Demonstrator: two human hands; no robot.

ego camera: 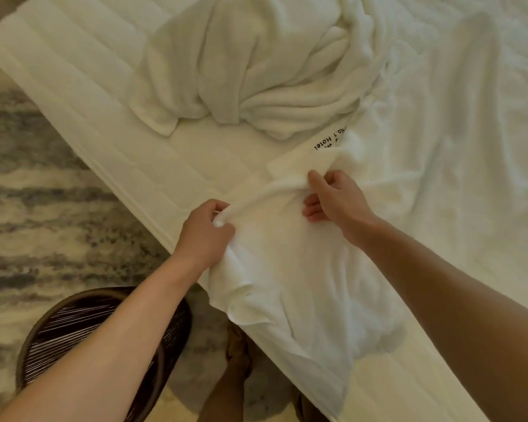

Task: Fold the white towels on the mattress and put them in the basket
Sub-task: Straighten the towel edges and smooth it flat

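A white towel (290, 275) lies bunched at the mattress (83, 86) edge, partly hanging over it, with black "Hotel" lettering near its far corner. My left hand (206, 231) grips a fold of the towel's left edge. My right hand (336, 197) pinches the towel's upper edge between thumb and curled fingers. A crumpled pile of white towels (256, 74) sits farther back on the mattress. The dark woven basket (73, 327) stands on the floor at lower left, partly hidden under my left forearm.
A rumpled white sheet (457, 123) covers the right side of the bed. A grey and cream patterned carpet (28, 208) spreads left of the mattress. My feet (238, 354) are on the floor between the basket and the bed.
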